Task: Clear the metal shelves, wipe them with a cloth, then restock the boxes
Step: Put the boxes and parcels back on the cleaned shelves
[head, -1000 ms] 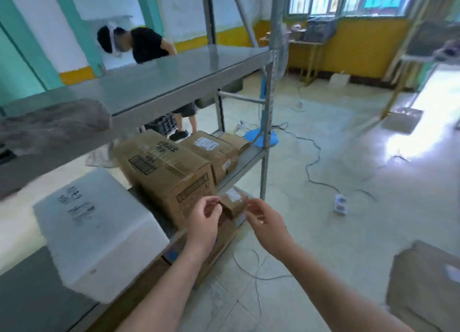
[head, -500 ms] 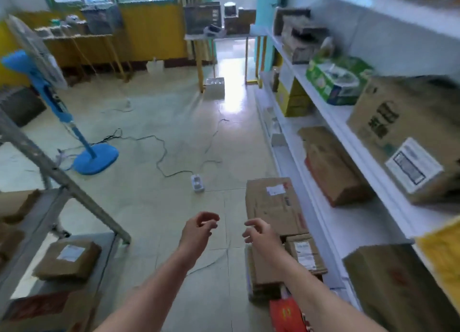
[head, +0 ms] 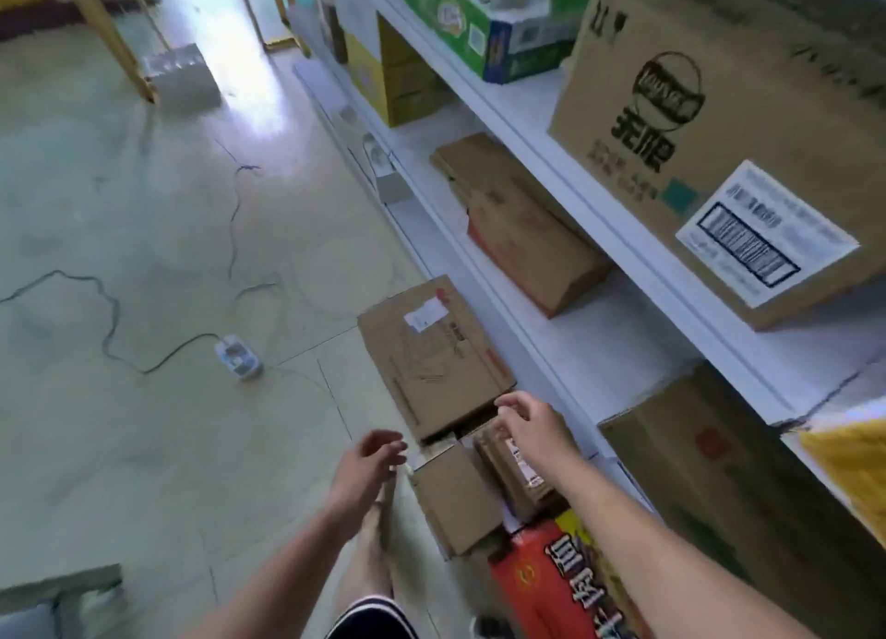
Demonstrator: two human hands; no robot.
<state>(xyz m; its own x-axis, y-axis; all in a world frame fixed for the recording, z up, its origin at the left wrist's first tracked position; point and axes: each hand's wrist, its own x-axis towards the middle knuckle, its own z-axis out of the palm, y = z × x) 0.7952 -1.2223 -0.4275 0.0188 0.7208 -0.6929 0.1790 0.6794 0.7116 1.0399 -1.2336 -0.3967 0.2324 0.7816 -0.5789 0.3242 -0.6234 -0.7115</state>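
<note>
Along the right side runs white shelving (head: 582, 192), with 2 tiers in view. On the upper tier stand 2 cartons: a big brown printed carton (head: 728, 125) with a barcode label, and behind it a green carton (head: 484, 29). Below that tier sit 3 lots: a large plain brown carton (head: 709, 475) nearest the camera, a brown-and-red box (head: 527, 228) lying tilted in the middle, and a stack of yellow boxes (head: 383, 80) at the far end.

The boxes to be restocked are on the floor, 4 items clustered just beside the foot of the shelving. Farthest is a flat carton (head: 431, 355) with 1 white label. At its near edge lie a plain box (head: 455, 502) and, just to the right of it, a labelled parcel (head: 520, 475). Nearest is a red printed pack (head: 542, 586).

2 bare hands reach toward this cluster. They are apart, and each is empty with fingers loosely curled. The left hand (head: 369, 466) hovers just beside the far left corner of the plain box. The right hand (head: 532, 427) is over the far end of the labelled parcel, where it meets the flat carton; I cannot tell if the fingertips touch cardboard.

1 power strip (head: 237, 356) lies well apart on the floor to the left, with a dark cable (head: 110, 322) trailing away from it.
</note>
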